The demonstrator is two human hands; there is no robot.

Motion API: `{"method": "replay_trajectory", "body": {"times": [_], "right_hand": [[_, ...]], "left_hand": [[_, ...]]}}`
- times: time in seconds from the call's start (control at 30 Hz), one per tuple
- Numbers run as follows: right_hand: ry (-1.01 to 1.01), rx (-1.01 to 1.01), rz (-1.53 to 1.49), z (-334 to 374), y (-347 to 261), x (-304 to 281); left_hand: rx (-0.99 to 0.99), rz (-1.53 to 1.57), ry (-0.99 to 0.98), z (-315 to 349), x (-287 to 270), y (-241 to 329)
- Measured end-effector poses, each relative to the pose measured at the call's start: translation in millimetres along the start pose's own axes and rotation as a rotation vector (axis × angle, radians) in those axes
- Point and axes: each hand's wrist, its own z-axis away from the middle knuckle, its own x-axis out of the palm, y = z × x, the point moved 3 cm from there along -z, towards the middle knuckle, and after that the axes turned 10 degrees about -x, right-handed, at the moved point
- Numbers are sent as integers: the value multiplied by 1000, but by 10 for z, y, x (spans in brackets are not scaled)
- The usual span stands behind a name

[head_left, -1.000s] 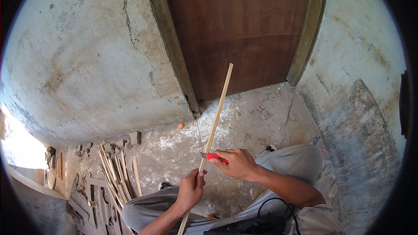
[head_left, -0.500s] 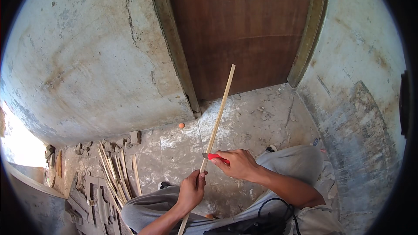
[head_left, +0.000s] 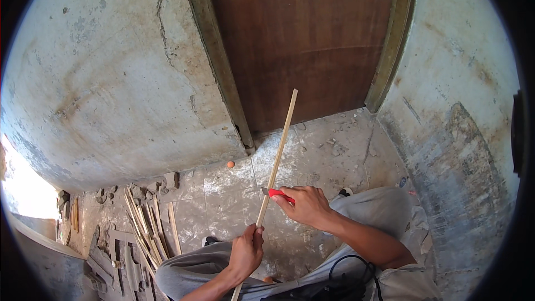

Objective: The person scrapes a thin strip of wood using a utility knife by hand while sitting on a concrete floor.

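Note:
A long, thin pale wooden strip [head_left: 282, 139] slants up and away from my lap toward the door. My left hand [head_left: 246, 252] is closed round its lower part, and its near end runs down past my wrist. My right hand [head_left: 305, 206] grips a red-handled utility knife [head_left: 282, 194]. The knife's short blade lies against the right side of the strip, a little above my left hand. My fingers cover part of the red handle.
Several loose wooden strips [head_left: 146, 228] lean in a bundle left of my knee. Rubble chunks [head_left: 171, 180] line the cracked wall. A small orange ball [head_left: 230, 164] rests on the dusty tiled floor [head_left: 223, 206]. A brown door [head_left: 301, 44] stands ahead, and a stained wall [head_left: 457, 78] rises at right.
The knife has slid slightly up along the strip, away from my left hand. My left hand and the strip's far tip have dropped a little lower in view.

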Motion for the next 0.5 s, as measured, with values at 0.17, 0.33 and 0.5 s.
{"method": "replay_trajectory", "body": {"times": [0.17,0.33,0.5], "right_hand": [[36,109,79,-121,187,-168],[80,102,88,-127,246,-178],[95,103,83,-139,236,-174]], "left_hand": [[4,-15,-20,87,5,53],[66,18,-11,123,-13,93],[18,1,-41,156,-77,83]]}}
